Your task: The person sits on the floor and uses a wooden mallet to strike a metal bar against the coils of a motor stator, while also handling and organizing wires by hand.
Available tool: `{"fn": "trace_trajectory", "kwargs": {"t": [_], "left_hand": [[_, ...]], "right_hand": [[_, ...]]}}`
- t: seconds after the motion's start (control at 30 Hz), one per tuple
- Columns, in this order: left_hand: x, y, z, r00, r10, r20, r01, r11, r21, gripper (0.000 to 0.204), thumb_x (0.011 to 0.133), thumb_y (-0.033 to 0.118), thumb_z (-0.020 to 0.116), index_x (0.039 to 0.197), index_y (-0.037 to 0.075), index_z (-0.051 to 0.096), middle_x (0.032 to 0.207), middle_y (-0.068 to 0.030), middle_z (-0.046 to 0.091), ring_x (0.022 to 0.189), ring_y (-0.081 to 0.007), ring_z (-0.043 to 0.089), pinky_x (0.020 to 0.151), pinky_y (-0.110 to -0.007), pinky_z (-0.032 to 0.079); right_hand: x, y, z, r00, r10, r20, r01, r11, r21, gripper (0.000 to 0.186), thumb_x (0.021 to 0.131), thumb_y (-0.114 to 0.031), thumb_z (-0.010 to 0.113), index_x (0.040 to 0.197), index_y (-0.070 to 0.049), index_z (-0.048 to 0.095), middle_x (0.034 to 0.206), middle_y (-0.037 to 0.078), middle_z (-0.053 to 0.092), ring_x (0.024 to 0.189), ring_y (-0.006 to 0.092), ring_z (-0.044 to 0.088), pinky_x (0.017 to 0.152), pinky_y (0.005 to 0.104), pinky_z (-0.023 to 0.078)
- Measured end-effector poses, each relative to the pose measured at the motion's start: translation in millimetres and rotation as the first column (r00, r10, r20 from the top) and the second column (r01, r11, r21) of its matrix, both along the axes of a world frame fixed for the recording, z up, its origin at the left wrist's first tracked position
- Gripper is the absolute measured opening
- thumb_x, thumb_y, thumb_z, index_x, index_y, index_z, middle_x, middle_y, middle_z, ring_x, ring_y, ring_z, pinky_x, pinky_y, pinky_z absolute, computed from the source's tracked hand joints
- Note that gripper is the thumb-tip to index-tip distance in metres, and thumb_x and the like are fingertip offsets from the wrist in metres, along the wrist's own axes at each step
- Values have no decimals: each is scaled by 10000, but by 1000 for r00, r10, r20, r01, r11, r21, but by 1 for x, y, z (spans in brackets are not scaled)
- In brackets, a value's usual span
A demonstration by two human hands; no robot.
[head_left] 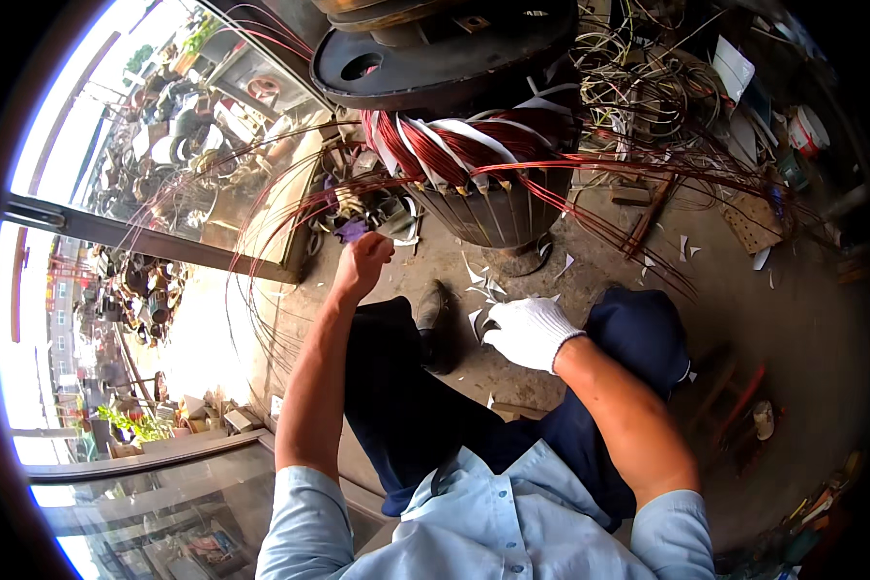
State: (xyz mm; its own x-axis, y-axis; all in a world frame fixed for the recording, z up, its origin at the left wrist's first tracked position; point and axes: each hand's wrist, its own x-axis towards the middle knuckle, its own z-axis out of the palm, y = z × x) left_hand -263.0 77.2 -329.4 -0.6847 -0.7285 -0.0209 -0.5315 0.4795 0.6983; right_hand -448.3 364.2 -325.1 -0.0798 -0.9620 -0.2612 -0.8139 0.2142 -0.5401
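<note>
Workshop floor (783, 300) is a mess lol, and past the closed bare left hand (362, 261) and gloved right hand (532, 332) (can't tell its grip), the red winding (416, 138) atop that ribbed core (493, 217) looks springy, nickable, so I'd grab bundles near their roots.

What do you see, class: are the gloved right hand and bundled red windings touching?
Apart: the head view shows the ribbed core and a strip of floor between the gloved right hand and the bundled red windings.
</note>
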Motion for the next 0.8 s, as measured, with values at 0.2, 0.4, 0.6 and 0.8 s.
{"fn": "trace_trajectory", "kwargs": {"t": [0.2, 0.4, 0.6, 0.8], "left_hand": [[-40, 53, 52, 845, 49, -532, -72, 997, -23, 541, 924, 365, 774, 1310, 34, 588, 1256, -129, 625, 1129, -234, 627, 912, -389, 541], [-78, 84, 85, 757, -38, -652, -68, 988, -137, 834, 832, 445, 860, 1438, 33, 461, 1299, -114, 587, 1224, -225, 577, 1028, -430, 478], [-96, 78, 85, 670, -21, -742, -78, 992, -98, 678, 808, 244, 899, 1329, 2, 538, 1246, -91, 569, 1150, -214, 599, 987, -398, 510], [-92, 80, 82, 600, 58, -798, -59, 998, 29, 543, 930, 195, 790, 1351, -47, 547, 1143, -150, 695, 1039, -211, 671, 903, -326, 553]], "right_hand": [[-5, 2, 3, 1000, -2, 1, 2, 1000, -16, 322, 942, -382, 605, 1027, -87, 700, 955, 191, 740, 928, 403, 708, 818, 540, 550], [4, -5, -9, 998, 31, -57, -31, 999, -4, 360, 947, -389, 613, 975, -39, 689, 986, 209, 737, 950, 396, 713, 837, 513, 558], [4, -9, 4, 999, -14, -44, 17, 998, 68, 366, 947, -382, 605, 1008, -33, 693, 1001, 220, 734, 963, 397, 712, 846, 515, 561], [4, -16, 9, 1000, 17, 16, -19, 994, 107, 327, 881, -285, 601, 927, -5, 763, 903, 234, 746, 870, 407, 735, 750, 533, 575]]}}
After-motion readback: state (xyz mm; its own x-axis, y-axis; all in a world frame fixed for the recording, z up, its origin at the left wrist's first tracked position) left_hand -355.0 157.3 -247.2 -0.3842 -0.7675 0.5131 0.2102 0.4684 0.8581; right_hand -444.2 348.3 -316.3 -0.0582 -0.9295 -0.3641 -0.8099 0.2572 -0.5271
